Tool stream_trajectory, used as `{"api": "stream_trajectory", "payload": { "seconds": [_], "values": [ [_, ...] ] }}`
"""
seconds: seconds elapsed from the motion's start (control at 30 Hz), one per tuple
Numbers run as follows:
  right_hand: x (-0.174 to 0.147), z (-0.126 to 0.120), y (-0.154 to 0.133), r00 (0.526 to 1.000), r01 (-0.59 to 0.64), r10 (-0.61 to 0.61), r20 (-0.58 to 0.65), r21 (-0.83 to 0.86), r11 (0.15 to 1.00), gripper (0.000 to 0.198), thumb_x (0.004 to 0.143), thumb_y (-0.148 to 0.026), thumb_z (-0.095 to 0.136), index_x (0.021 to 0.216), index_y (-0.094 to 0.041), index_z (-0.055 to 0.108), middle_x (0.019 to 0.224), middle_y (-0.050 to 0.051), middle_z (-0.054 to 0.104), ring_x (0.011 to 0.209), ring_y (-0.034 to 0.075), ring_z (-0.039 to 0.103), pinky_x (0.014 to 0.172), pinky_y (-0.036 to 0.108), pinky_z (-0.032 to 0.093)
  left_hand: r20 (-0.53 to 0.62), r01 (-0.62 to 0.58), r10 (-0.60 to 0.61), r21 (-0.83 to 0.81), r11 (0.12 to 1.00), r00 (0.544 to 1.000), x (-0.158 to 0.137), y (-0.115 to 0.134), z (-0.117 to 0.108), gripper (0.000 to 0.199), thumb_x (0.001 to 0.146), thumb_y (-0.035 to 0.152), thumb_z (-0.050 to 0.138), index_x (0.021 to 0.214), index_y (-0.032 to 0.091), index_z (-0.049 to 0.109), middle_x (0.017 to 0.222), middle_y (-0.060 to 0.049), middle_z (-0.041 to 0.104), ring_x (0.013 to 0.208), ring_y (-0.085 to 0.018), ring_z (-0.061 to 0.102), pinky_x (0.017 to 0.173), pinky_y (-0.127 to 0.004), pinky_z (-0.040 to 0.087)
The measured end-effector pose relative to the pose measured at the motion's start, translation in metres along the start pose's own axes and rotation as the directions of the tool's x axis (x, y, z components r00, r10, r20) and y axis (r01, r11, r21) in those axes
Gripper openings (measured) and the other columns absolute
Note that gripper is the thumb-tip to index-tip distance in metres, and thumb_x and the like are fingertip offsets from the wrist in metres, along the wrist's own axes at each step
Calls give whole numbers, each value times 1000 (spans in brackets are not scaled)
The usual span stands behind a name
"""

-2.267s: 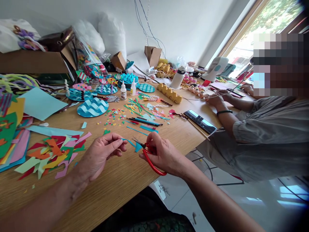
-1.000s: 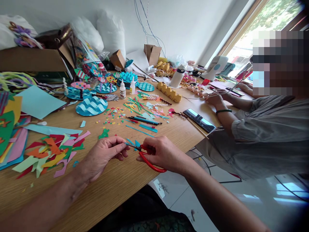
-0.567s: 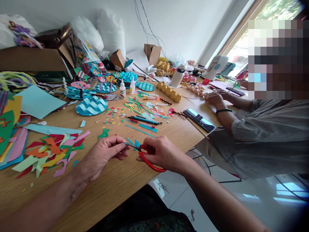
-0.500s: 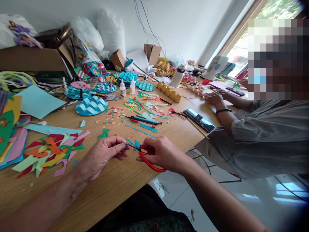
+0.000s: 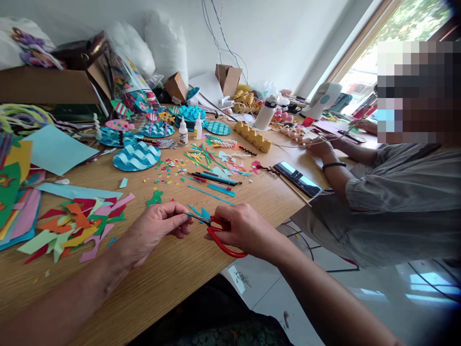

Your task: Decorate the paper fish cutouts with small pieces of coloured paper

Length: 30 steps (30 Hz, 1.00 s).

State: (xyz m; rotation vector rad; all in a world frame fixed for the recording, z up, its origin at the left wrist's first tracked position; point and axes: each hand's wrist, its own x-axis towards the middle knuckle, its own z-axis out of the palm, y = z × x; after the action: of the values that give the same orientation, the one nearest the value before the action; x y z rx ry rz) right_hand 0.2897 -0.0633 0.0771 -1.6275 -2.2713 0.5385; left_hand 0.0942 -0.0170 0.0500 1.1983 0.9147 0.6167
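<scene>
The red-handled scissors [image 5: 227, 245] sit in my right hand [image 5: 245, 228], fingers through and around the loops, with the blades pointing left. My left hand [image 5: 162, 223] is closed in a pinch at the blade tips, on a thin blue paper strip [image 5: 190, 215] that is mostly covered by the fingers. Small blue paper pieces [image 5: 205, 213] show beside the blades. Both hands are over the table's front edge. A green paper cutout [image 5: 154, 198] lies just behind my left hand.
Coloured paper scraps [image 5: 79, 226] lie left. Behind are pens [image 5: 216, 179], glue bottles [image 5: 183, 132], a blue wavy paper disc [image 5: 137, 156] and a yellow egg-carton strip [image 5: 252, 137]. A phone [image 5: 297, 179] lies right, near a seated person in a grey shirt [image 5: 406, 192].
My hands and the scissors stay almost in place, the blades still at my left fingertips. The person on the right has shifted their head slightly.
</scene>
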Motion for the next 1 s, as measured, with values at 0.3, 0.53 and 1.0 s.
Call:
{"api": "stream_trajectory", "payload": {
  "seconds": [0.3,0.53,1.0],
  "values": [
    [0,0,-1,1000,25,-24,14,-78,997,23,74,-35,59,65,-16,48,54,-5,41,49,5,31,48,21,17,1,37,-37,-27,999,999,1,-1,-1,13,70,28,66,68,15,62,65,0,62,59,-9,55,53,-18,43],
    [1,3,1,999,41,-42,-12,-98,994,20,74,-33,59,67,-16,50,55,-5,41,49,5,32,48,22,16,11,54,-53,-69,996,999,1,-2,-3,13,70,28,66,70,16,62,65,0,63,58,-9,55,54,-18,43],
    [0,4,2,998,55,-56,-4,-83,995,22,74,-34,59,66,-16,49,55,-4,42,49,5,31,48,21,17,27,80,-79,-70,994,997,1,-1,-2,14,68,29,67,67,16,62,66,0,63,59,-8,54,54,-17,42]
  ]
}}
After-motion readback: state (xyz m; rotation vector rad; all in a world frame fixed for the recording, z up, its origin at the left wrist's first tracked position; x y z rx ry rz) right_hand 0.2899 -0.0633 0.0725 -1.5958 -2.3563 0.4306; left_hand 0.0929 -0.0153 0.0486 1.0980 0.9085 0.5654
